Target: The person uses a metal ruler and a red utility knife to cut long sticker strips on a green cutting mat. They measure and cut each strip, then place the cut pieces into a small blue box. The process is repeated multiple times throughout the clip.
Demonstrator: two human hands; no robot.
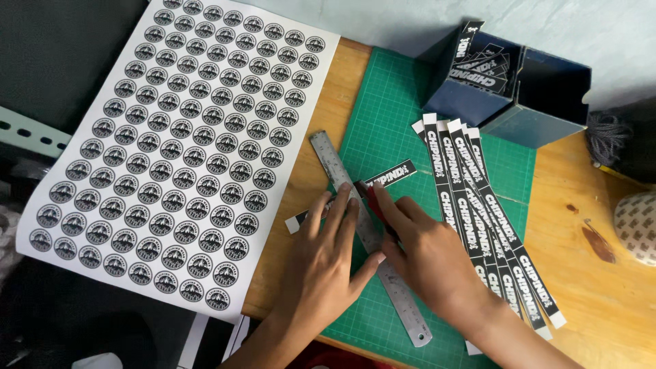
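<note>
**Blade close to the fingers holding the ruler**

I see a black strip (383, 176) lying across the green mat (383, 116), passing under a steel ruler (365, 232). One end pokes out on the bare wood at the left, the other sticks out to the right of the ruler.

My left hand (328, 253) lies flat and spread on the ruler, fingers pressing it down, gripping nothing. My right hand (424, 249) is curled shut around a red knife (372, 201), its tip against the ruler's right edge, just beside the left fingertips.

The main risk, as I judge it, is that closeness: if the blade climbs onto the ruler's edge, it could run into the left fingers. The ruler also sits at a slant with only one hand on it, so it could pivot and spoil the cut. The strip's left end lies off the mat, so a cut there would score the worktop (581, 273).

To the right a fan of uncut strips (478, 205) lies near my right wrist; a sleeve or forearm could drag them. A dark box (519, 89) stands behind, a sticker sheet (184, 150) at left.
</note>
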